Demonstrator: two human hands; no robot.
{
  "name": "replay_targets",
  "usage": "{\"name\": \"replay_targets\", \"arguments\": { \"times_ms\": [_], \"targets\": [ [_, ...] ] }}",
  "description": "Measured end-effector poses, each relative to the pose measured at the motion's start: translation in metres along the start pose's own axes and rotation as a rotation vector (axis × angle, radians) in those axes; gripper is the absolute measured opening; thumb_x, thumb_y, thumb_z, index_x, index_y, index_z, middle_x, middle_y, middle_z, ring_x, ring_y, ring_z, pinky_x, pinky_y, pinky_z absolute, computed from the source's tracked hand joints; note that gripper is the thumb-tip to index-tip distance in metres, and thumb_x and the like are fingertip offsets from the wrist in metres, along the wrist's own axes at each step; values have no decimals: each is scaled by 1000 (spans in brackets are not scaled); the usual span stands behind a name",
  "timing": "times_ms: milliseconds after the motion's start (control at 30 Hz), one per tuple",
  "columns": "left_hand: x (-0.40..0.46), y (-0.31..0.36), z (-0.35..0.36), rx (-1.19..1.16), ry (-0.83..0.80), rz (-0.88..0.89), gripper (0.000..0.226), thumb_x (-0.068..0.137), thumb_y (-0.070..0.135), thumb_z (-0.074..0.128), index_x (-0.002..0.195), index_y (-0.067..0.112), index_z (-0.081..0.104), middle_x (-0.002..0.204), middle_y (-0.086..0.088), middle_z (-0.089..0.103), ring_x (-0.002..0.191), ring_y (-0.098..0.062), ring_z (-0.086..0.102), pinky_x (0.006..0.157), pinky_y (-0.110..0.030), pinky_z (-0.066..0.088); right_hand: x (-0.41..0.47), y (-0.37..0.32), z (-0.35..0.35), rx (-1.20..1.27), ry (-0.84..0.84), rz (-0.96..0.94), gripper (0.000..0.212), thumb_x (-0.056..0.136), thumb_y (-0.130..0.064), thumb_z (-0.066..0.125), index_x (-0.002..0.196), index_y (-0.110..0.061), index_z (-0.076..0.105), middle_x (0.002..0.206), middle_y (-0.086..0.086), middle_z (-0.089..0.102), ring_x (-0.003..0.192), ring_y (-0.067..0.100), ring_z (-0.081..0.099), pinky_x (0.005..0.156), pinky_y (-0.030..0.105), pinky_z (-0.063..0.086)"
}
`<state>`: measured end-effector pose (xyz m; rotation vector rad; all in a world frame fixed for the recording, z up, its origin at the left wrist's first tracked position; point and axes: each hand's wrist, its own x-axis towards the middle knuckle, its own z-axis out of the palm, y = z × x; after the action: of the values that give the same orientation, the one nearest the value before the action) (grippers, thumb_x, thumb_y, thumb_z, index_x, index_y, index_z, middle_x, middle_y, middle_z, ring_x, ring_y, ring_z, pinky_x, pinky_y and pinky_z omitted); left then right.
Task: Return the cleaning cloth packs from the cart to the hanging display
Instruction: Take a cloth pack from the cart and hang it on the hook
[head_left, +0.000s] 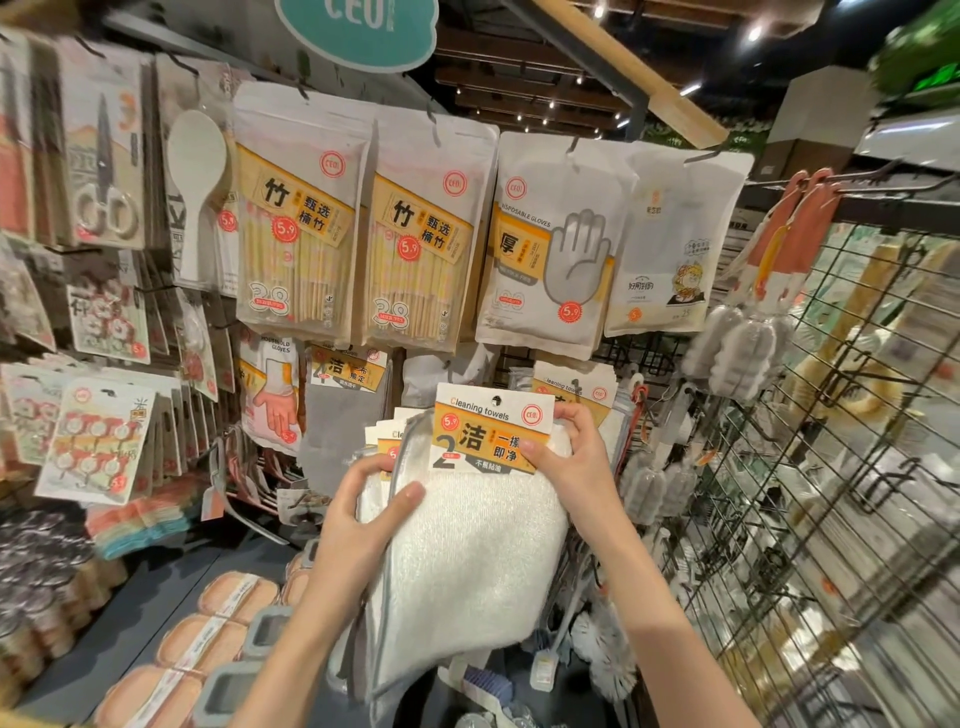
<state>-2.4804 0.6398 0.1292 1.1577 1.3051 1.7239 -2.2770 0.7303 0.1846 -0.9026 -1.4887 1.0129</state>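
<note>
Up at the hanging display, head view: the person has a cleaning towel pack (467, 499) raised in front of the lower row of hooks, well clear of any cart (can't see the cart from here at all). It's a white cloth with a grey edge and an orange "Cleaning towels" header card (493, 431) with a hang hole at the top. A few more header cards peek out behind it, so it looks like several packs held together as a stack.

Left hand (363, 514) grips the stack's left edge, thumb across the front of the cloth, fingers curled round behind. Right hand (576, 457) pinches the header card's right side, thumb on the print, fingertips hooked over its top corner.

Just behind, another cleaning towel pack (574, 387) already hangs on the display, below the disposable gloves bag (550, 244) and the bamboo chopstick packs (296, 223).

My read: this is the hanging step, not yet done. Next move needs the hole lined up with a hook tip, which I can't make out behind the card, then pushed back onto it.
</note>
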Motion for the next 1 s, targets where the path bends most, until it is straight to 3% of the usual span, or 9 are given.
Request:
{"name": "replay_targets", "arguments": {
  "times_ms": [67, 133, 233, 333, 400, 467, 633, 767, 1000],
  "targets": [
    [0, -1, 0, 34, 17, 27, 29, 71, 42, 76, 96, 43, 60, 102, 46, 55, 100, 30, 43, 85, -18, 33, 2, 4, -3, 21, 33, 12, 38, 80, -2, 70, 101, -25, 49, 113, 3, 63, 106, 20, 62, 84, 32, 55],
    [1, -2, 0, 43, 29, 49, 29, 74, 36, 78, 97, 39, 61, 103, 42, 57, 101, 28, 44, 84, -16, 32, 4, 7, -8, 18, 72, 19, 40, 80, 0, 69, 105, -24, 49, 119, 7, 60, 114, 25, 57, 90, 40, 53],
    [4, -4, -4, 38, 36, 56, 27, 78, 26, 76, 98, 36, 61, 106, 36, 59, 104, 20, 49, 86, -19, 35, 8, 12, -16, 16, 136, -14, 42, 79, 1, 69, 103, -29, 52, 116, -2, 59, 113, 17, 56, 83, 26, 55],
    [5, -7, -5, 46, 32, 54, 34, 82, 8, 71, 98, 36, 61, 107, 35, 60, 105, 14, 53, 87, -24, 39, 11, 19, -27, 7, 190, -9, 42, 80, 1, 69, 99, -34, 54, 117, -2, 60, 108, 9, 57, 88, 32, 52],
    [6, -7, -5, 53, 33, 71, 38, 82, 3, 69, 95, 37, 61, 107, 33, 61, 103, 17, 52, 85, -20, 37, 14, 25, -33, 18, 224, 22, 43, 80, 2, 68, 97, -34, 54, 121, 5, 60, 107, 15, 59, 85, 31, 54],
    [7, -9, -5, 48, 38, 73, 39, 81, 1, 69, 93, 38, 61, 107, 32, 61, 103, 16, 52, 85, -18, 36, 18, 30, -39, 17, 256, 40, 43, 81, 2, 68, 98, -35, 54, 122, 4, 58, 108, 18, 59, 80, 25, 54],
    [10, -10, -8, 30, 49, 54, 36, 82, 4, 70, 96, 36, 62, 109, 32, 60, 106, 13, 52, 90, -27, 38, 36, 38, -52, 0, 336, 81, 41, 81, 1, 67, 112, -22, 53, 124, 5, 55, 114, 25, 55, 96, 43, 49],
    [13, -8, -10, 59, 57, 89, 36, 82, 4, 70, 99, 35, 61, 111, 31, 60, 106, 17, 50, 88, -19, 35, 52, 43, -59, -12, 397, 84, 39, 83, 4, 64, 112, -19, 51, 121, 8, 57, 114, 28, 56, 97, 46, 47],
    [15, -8, -13, 51, 78, 95, 36, 81, 4, 70, 97, 36, 61, 112, 30, 59, 105, 17, 50, 86, -17, 34, 67, 57, -66, -95, 478, 115, 45, 84, 3, 62, 124, -11, 50, 126, 9, 53, 112, 24, 54, 94, 38, 47]
  ]
}}
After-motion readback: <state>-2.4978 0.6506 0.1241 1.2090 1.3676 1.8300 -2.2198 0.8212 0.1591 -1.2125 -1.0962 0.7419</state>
